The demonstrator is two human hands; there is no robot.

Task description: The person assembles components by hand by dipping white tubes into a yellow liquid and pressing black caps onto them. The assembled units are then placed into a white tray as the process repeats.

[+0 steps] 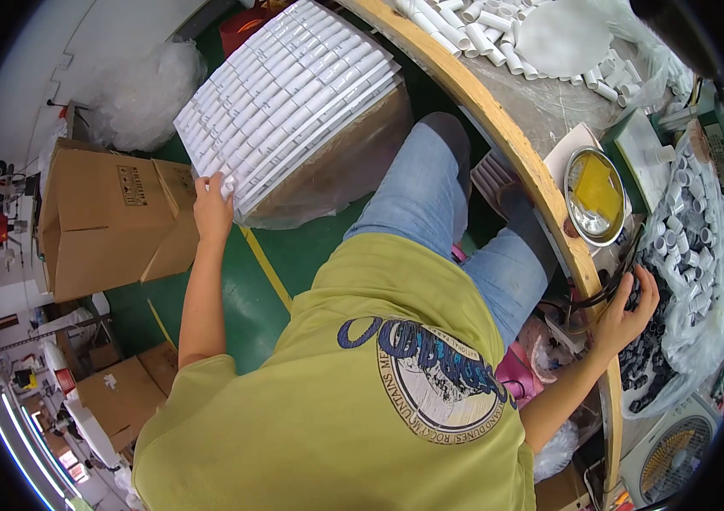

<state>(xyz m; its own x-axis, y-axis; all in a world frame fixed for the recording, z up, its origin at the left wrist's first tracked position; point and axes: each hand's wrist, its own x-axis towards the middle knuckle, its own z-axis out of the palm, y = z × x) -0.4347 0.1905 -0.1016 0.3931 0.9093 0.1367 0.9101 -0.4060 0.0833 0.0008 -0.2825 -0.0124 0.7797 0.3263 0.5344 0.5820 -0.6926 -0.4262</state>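
Observation:
My left hand (213, 209) is at the near corner of a stack of white plastic tubes (294, 94) laid in neat rows. Its fingers are closed on a small white tube (227, 186) at that corner. On the workbench at the right, my right hand (629, 313) reaches over a pile of small black parts (647, 362). Its fingers are bent and apart, and no held thing shows; the fingertips are partly hidden. Close by lie short white fittings (686, 247) on clear plastic.
A metal dish (594, 198) with something yellow in it stands by the bench's wooden edge (498, 119). Loose white tubes (498, 38) lie farther up the bench. Cardboard box (111, 221) stands at the left on the green floor. A fan (673, 451) is at lower right.

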